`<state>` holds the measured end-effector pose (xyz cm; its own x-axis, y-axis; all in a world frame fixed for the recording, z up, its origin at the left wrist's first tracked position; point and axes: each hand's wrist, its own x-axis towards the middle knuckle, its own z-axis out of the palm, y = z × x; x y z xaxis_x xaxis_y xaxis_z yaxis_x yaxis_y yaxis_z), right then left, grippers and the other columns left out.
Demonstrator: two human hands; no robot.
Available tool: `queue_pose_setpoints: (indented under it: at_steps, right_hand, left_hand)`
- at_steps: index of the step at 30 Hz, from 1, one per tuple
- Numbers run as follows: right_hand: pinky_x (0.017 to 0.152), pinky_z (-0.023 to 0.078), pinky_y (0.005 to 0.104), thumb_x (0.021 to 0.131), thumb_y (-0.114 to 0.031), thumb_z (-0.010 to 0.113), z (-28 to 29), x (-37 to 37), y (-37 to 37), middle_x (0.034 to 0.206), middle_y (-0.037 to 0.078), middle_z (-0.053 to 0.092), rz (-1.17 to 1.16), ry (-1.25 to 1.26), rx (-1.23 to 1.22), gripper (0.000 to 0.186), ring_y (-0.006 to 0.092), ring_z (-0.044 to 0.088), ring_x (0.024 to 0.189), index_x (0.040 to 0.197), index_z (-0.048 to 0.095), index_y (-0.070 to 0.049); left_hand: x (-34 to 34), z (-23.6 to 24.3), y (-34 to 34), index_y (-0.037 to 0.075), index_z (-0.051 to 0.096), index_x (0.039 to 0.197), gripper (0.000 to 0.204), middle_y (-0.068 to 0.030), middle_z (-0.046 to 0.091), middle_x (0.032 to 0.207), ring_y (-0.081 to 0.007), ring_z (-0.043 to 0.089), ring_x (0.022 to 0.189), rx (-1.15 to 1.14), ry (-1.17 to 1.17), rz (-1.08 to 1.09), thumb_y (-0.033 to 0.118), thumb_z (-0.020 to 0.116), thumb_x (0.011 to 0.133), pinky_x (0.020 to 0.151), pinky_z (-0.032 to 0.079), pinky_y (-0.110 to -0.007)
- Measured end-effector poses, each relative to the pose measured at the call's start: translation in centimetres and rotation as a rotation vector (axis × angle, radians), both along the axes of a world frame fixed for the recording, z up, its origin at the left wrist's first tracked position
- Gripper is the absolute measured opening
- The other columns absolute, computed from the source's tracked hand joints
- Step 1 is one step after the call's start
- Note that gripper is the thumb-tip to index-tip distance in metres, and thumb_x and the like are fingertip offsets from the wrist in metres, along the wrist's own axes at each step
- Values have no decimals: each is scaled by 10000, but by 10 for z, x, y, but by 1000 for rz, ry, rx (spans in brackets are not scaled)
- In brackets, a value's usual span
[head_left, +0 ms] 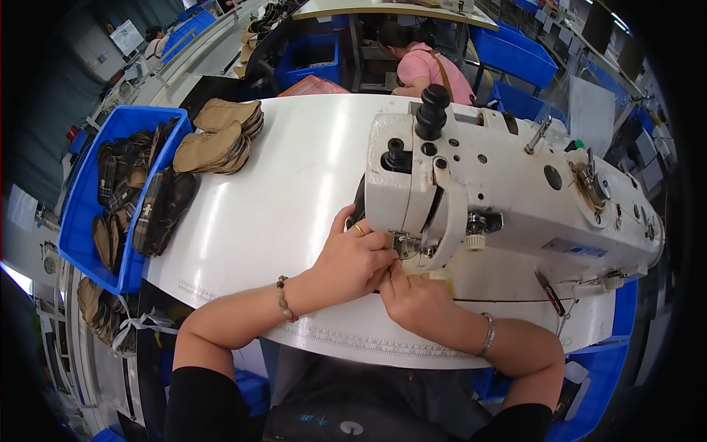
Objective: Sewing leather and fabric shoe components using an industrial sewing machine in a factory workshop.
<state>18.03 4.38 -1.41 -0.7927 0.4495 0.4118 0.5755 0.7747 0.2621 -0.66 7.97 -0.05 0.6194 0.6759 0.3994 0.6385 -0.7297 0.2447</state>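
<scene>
Both hands meet under the head of a white sewing machine (486, 191), close by its needle and presser foot (406, 247). My left hand (355, 259) is closed, with bent fingers around the near edge of a dark fabric piece (359, 205), mostly hidden behind the machine head. My right hand (416, 298) has its fingers pinched together right beside the left fingertips. What lies in that pinch is hidden. A thin dark strip (508, 300) runs across the tabletop to the right of my right hand.
Tan shoe-shaped pieces (221, 136) are stacked on the white table (294, 162) at left. Beside them a blue bin (77, 214) holds dark plaid pieces (121, 173). Small dark-handled snips (549, 291) lie at right. Beyond the table sits a person in pink (434, 70).
</scene>
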Motion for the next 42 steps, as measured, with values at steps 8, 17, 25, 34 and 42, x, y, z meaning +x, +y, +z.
queue_pose_setpoints:
  at_steps: [8, 17, 25, 34, 42]
  right_hand:
    - [421, 492, 277, 692, -114, 613, -3, 1, 2, 948, 235, 704, 9, 70, -3, 242, 151, 638, 552, 887, 654, 24]
    - [437, 518, 318, 742, -121, 600, -3, 5, 6, 907, 215, 699, 32, 101, -89, 204, 168, 679, 598, 874, 676, 14]
    - [417, 435, 301, 742, -182, 666, -5, 12, 26, 710, -19, 597, 59, 225, -94, 87, 105, 556, 510, 733, 610, -116]
    - [467, 479, 341, 778, -188, 669, -4, 8, 26, 695, -15, 594, -39, 147, -21, 137, 133, 606, 572, 886, 641, -108]
    - [432, 431, 304, 703, -114, 617, -23, 13, 23, 665, 42, 584, 23, 70, -5, 203, 142, 574, 564, 886, 675, -47]
  left_hand:
    - [-6, 7, 5, 112, 745, 909, 174, -15, 635, 855, -232, 605, 898, -95, -91, -143, 150, 725, 741, 953, 447, -370]
    - [-25, 33, -1, 131, 707, 965, 208, -11, 599, 897, -216, 584, 955, -107, 142, -145, 150, 711, 758, 1012, 408, -457]
    - [-21, 28, -6, 142, 687, 908, 104, -1, 589, 909, -212, 583, 984, -26, 213, -48, 185, 652, 821, 1084, 329, -545]
    - [-15, 17, -3, 81, 582, 981, 216, -37, 604, 970, -231, 580, 995, -99, 7, -100, 183, 666, 811, 1060, 406, -404]
    - [-13, 17, -8, 38, 645, 949, 278, -88, 639, 1045, -250, 572, 1121, 323, 95, -209, 167, 675, 705, 1018, 463, -385]
